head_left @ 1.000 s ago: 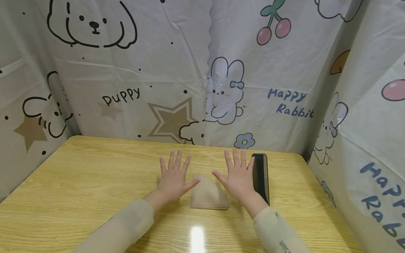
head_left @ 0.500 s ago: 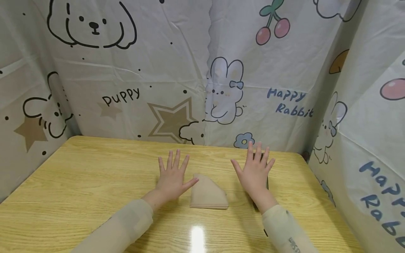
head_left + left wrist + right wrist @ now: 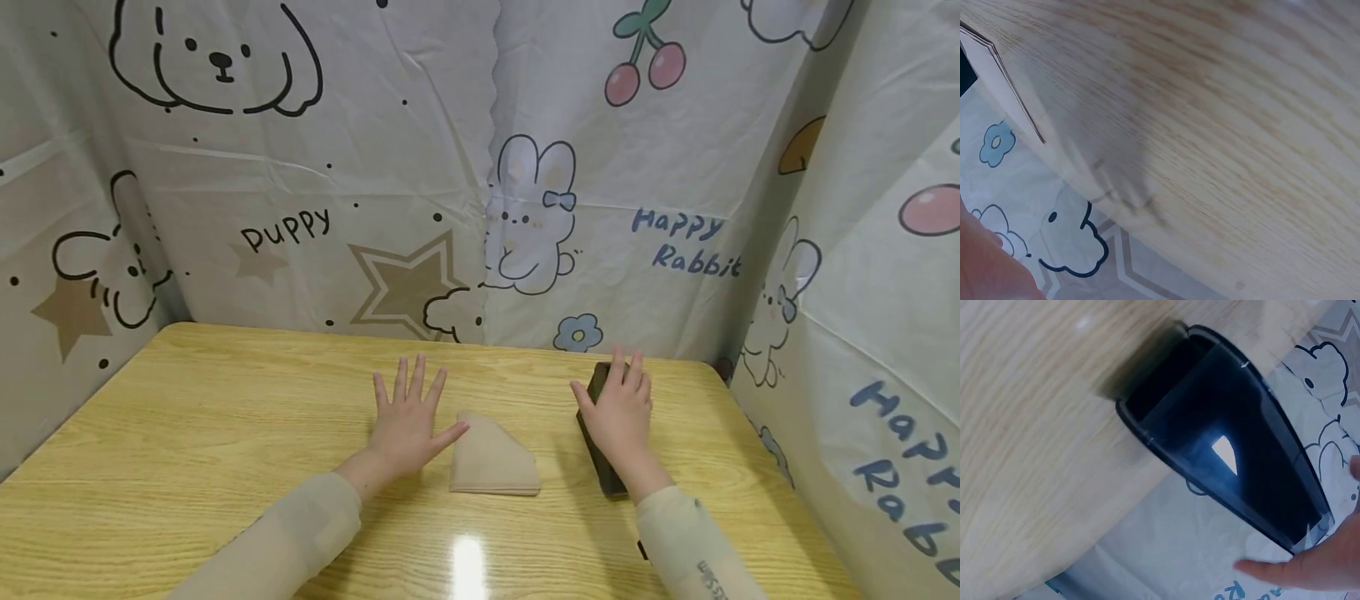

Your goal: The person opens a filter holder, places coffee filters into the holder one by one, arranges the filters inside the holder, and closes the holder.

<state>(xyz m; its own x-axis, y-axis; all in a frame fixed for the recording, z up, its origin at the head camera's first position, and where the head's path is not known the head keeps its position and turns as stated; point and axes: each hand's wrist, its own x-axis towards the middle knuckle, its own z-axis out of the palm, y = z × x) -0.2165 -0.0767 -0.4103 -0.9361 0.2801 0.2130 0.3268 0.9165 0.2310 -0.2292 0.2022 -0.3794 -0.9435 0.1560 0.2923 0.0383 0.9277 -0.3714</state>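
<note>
My left hand [image 3: 407, 429] is held with fingers spread over the table, its thumb tip overlapping the left edge of a thin stack of tan, fan-shaped paper filters [image 3: 491, 458]. These filters [image 3: 1004, 87] also show at the upper left of the left wrist view. Over a black, glossy, tapered holder [image 3: 596, 450], my right hand [image 3: 621, 417] reaches with fingers extended and thumb apart. The right wrist view shows this holder [image 3: 1229, 437] with its wide open end on the left and its narrow end close to my thumb. The hand hides part of the holder from above.
The wooden table [image 3: 225, 417] has a light-grain top with a bright reflection near the front. A printed cloth [image 3: 420, 150] with cartoon animals hangs along the back and both sides.
My right hand has moved to the right, away from beside the paper filters and over the black holder. The left hand and the paper filters look nearly unmoved.
</note>
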